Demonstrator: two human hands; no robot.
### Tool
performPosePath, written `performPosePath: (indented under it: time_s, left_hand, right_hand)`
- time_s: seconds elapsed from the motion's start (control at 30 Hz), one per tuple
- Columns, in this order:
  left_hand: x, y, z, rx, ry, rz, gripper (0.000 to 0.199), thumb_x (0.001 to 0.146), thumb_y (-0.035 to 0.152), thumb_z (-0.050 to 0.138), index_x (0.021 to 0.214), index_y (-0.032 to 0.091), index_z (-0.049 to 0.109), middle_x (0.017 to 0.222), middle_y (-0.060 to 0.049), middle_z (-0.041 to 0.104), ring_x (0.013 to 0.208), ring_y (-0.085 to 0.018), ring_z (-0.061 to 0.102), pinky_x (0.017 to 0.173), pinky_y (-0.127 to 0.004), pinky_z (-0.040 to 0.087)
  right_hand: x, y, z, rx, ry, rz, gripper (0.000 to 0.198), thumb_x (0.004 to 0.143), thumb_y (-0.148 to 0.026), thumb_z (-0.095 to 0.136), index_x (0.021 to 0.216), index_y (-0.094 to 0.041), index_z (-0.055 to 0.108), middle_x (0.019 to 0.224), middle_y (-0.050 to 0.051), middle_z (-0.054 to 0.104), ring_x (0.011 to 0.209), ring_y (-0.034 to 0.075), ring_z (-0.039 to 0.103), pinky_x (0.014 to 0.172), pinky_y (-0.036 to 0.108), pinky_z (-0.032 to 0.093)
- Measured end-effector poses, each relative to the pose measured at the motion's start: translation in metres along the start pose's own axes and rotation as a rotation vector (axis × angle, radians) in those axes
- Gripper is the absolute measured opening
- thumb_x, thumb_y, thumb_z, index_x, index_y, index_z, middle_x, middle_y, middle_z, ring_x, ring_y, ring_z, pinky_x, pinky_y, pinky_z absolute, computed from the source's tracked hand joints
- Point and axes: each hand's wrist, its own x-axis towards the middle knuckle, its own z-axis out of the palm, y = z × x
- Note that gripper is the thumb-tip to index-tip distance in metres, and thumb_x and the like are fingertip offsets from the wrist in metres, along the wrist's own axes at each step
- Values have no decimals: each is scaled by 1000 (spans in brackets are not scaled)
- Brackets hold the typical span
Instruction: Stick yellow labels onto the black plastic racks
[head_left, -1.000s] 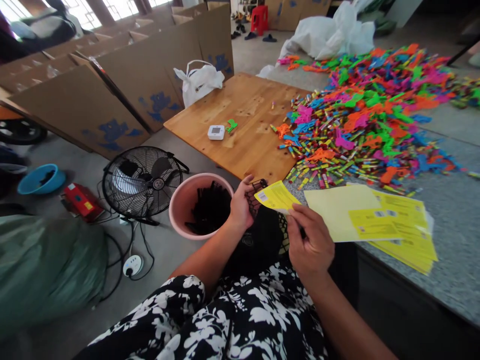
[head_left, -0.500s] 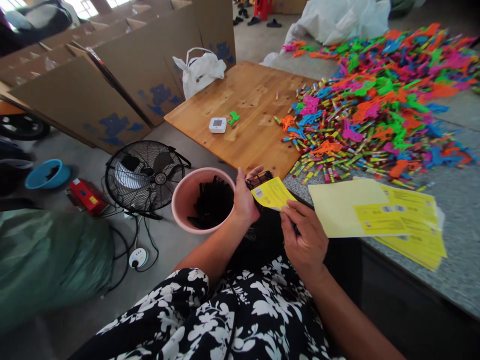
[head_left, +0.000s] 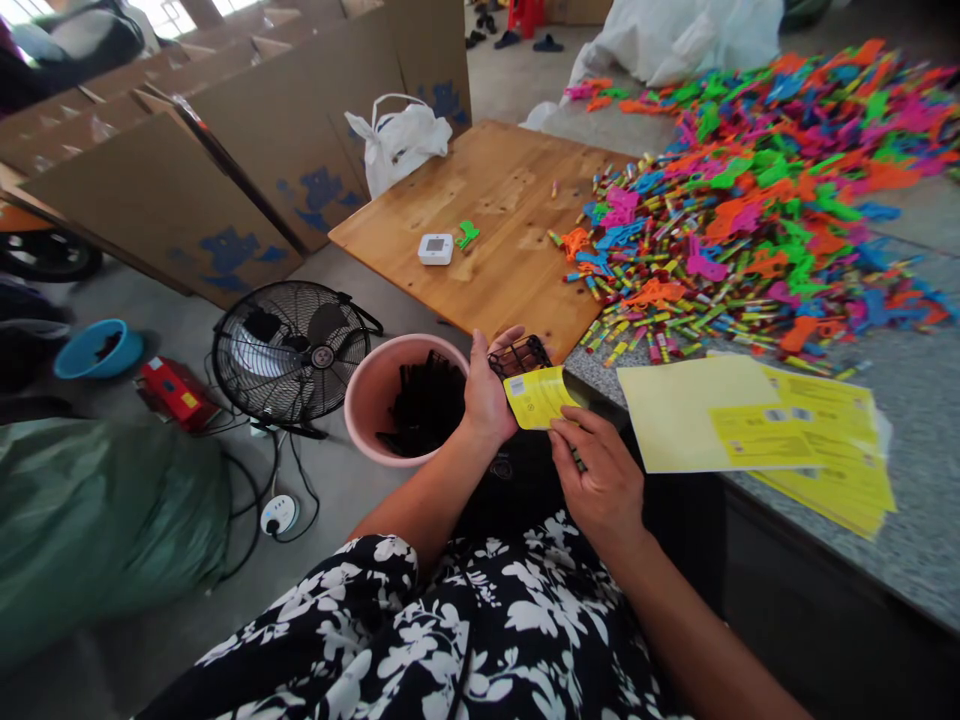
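Note:
My left hand (head_left: 489, 398) holds a small black openwork plastic frame (head_left: 521, 356), its fingers behind the piece. A yellow printed label (head_left: 538, 397) with a barcode lies against the frame's near side. My right hand (head_left: 600, 467) pinches the label's right end between thumb and fingers. Below and left of my left hand stands a pink basin (head_left: 361, 418) with many dark plastic pieces (head_left: 427, 405) in it. To the right of my right hand, a stack of yellow label sheets (head_left: 821, 425) lies on the grey stone surface, partly under a pale backing sheet (head_left: 686, 410).
Coloured toy guns (head_left: 765, 200) and small striped tubes (head_left: 675, 325) are heaped at the right. The wooden board (head_left: 517, 200) bears a white digital device (head_left: 435, 249) and a green toy piece (head_left: 467, 235). A floor fan (head_left: 292, 350), cables and cardboard boxes (head_left: 285, 130) stand left.
My right hand has moved slightly left and down with the yellow label. The label now lies more level against the black frame, and more of the frame shows above it.

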Motion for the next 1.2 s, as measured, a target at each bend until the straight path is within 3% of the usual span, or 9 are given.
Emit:
performPosePath:
  time_s: [0.37,0.57,0.77,0.97,1.2]
  left_hand:
    - [-2,6,6,96,32,-24,56,101,64,46,121,16,68,107,-14,78,103,-28,76,94,-45,58]
    - [2,4,4,165,63,-11,56,103,61,42,120,16,70,103,-12,78,99,-27,77,93,-41,58]
    - [3,5,3,204,63,-27,56,104,59,40,119,15,71,102,-13,78,99,-26,76,93,-39,57]
    - [10,7,-5,216,101,-50,59,102,63,42,116,14,73,101,-14,78,97,-27,76,90,-39,58]
    - [6,9,2,167,60,-112,62,104,61,38,119,13,74,102,-15,79,97,-27,76,93,-41,57]
  right_hand:
    - [6,-4,-4,9,-70,4,19,99,-15,61,114,-21,71,118,11,73,111,23,72,104,44,59]
    - [6,-6,-6,34,4,16,25,98,-13,63,119,-23,70,122,11,72,114,23,71,104,42,60]
    - [5,-6,-6,22,-13,-34,27,96,-10,65,120,-21,69,122,12,72,118,24,70,105,44,60]
    - [10,-13,-20,-40,101,-37,37,95,-10,67,128,-27,68,126,9,72,116,25,71,104,44,61]
    - [7,-10,-9,-42,90,-61,35,95,-11,67,127,-25,67,127,11,72,119,25,71,104,44,61]
